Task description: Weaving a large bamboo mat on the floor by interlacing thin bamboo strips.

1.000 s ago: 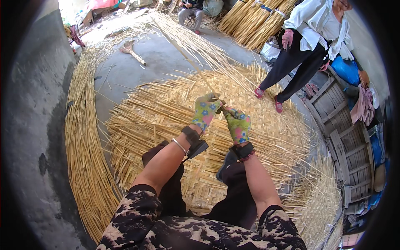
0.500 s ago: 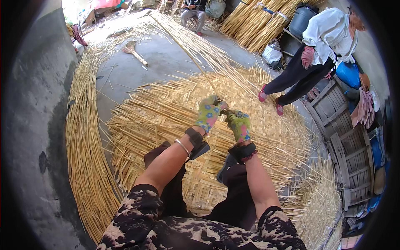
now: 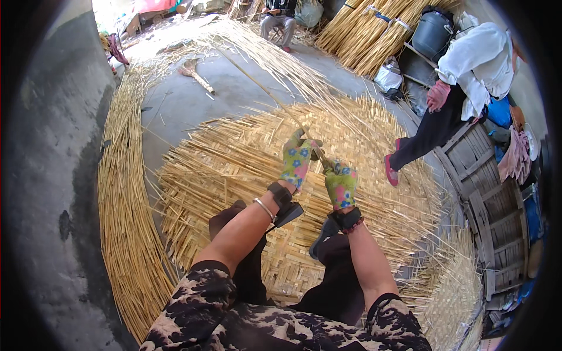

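A long, thin reed (image 3: 266,90) slopes from the far loose strips down to my hands. My left hand (image 3: 297,158), in a flowered glove, is closed round it. Just nearer and to the right, my right hand (image 3: 340,180), in a matching glove, is closed on the reed's near end; its fingertips are partly hidden. Both hands are above a large woven reed mat (image 3: 281,269), whose left part carries many loose strips. My feet and legs are on the mat at its near side.
A bundle of reeds (image 3: 126,210) lies along the left wall. On the floor beyond is a hand broom (image 3: 196,76). A person in a white shirt (image 3: 477,61) steps at the mat's right edge, near wooden slatted panels (image 3: 497,216). Another person (image 3: 280,20) sits at the back.
My hands have drawn slightly apart along the reed, the right one coming nearer to me. The person in white has moved to the right and leans lower. My view has shifted a little.
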Tool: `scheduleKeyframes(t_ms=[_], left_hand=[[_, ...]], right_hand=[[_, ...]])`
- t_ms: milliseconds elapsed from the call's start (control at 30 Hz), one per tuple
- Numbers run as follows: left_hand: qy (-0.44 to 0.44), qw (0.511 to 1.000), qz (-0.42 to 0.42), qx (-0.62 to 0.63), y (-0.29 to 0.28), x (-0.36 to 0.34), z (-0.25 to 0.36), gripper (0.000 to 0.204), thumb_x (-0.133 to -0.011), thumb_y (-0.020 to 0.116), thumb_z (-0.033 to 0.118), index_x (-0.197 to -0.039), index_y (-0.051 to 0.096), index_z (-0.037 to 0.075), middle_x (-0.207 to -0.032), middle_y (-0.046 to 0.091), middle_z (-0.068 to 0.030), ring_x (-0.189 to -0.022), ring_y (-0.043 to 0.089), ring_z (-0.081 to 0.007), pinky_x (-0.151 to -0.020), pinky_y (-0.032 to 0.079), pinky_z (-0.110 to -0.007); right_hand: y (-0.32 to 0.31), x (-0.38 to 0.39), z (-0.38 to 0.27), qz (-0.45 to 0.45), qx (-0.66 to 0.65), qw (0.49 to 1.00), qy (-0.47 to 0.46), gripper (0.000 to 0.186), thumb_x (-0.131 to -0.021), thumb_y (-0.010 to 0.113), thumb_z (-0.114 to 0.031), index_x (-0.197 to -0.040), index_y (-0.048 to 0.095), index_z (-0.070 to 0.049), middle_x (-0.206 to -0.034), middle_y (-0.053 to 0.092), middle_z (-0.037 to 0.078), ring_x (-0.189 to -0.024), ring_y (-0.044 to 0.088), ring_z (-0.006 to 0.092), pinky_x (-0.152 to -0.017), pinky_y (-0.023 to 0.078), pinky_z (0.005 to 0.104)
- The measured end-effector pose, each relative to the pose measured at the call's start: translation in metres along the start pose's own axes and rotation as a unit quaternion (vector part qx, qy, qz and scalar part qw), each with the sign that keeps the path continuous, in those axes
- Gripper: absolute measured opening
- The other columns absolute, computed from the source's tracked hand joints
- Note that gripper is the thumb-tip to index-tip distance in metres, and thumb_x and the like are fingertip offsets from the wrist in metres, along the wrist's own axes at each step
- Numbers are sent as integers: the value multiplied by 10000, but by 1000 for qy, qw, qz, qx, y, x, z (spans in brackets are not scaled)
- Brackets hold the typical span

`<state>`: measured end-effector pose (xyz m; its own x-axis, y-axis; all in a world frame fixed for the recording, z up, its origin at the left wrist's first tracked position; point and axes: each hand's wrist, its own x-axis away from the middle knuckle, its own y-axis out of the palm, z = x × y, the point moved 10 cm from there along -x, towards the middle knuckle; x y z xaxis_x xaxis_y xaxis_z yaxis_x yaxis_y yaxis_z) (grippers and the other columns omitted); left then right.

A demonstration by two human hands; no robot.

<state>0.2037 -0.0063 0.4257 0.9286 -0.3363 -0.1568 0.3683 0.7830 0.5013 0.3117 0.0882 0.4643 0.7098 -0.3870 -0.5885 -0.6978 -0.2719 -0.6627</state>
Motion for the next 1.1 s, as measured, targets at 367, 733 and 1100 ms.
scheduleKeyframes(t_ms=[367,733,1100], left_hand=[[14,996,78,42,-42,-26,8,317,-818,464,59,-1120,422,-27,-735,592,-97,-598,593,-147,-496,486,-230],[-38,997,68,1,-36,-21,-8,196,-783,508,51,-951,529,-47,-728,604,-112,-589,590,-156,-513,488,-244],[27,984,1,-177,8,8,6,146,-721,578,110,-724,602,-33,-618,601,-81,-514,551,-109,-496,443,-246]], right_hand=[[10,10,3,-57,-49,997,-34,112,-743,570,-107,-823,635,-65,-665,618,91,-594,605,213,-539,460,299],[15,4,13,-63,-72,995,33,180,-748,562,-141,-904,630,-84,-753,618,118,-623,604,215,-548,460,300],[2,-14,-10,-42,-80,996,-9,98,-750,518,-112,-795,605,-111,-743,606,90,-680,577,268,-580,447,349]])
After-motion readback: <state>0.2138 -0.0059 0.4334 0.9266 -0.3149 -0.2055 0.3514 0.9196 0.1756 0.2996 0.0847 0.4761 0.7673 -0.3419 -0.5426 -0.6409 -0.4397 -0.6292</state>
